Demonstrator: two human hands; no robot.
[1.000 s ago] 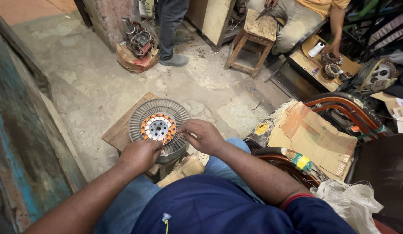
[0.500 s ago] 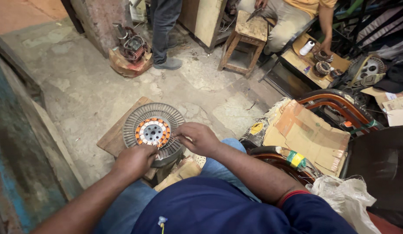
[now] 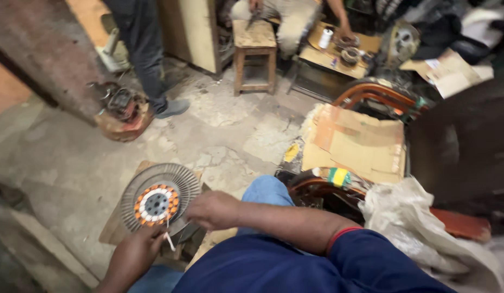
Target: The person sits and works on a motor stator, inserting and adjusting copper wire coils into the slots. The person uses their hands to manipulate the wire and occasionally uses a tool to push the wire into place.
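A round grey ribbed disc with a ring of copper-orange windings (image 3: 157, 202) lies on a wooden board (image 3: 117, 230) on the floor in front of me. My left hand (image 3: 137, 255) rests at the disc's near edge and pinches a thin white strip (image 3: 169, 241) between its fingers. My right hand (image 3: 213, 210) is curled at the disc's right edge, touching it; what its fingers hold is hidden.
Cracked concrete floor (image 3: 230, 130) stretches ahead. A wooden stool (image 3: 254, 51), a standing person's legs (image 3: 140, 54) and a seated person (image 3: 287, 21) are at the back. Cardboard sheets (image 3: 360, 144), curved wooden chair frames (image 3: 376, 95) and a white sack (image 3: 420, 228) crowd the right. A rusty motor part (image 3: 122, 111) sits left.
The view has swung to the right and down, so the disc now sits lower left. My left hand has pulled back toward me with the white strip; my right stays at the disc's edge.
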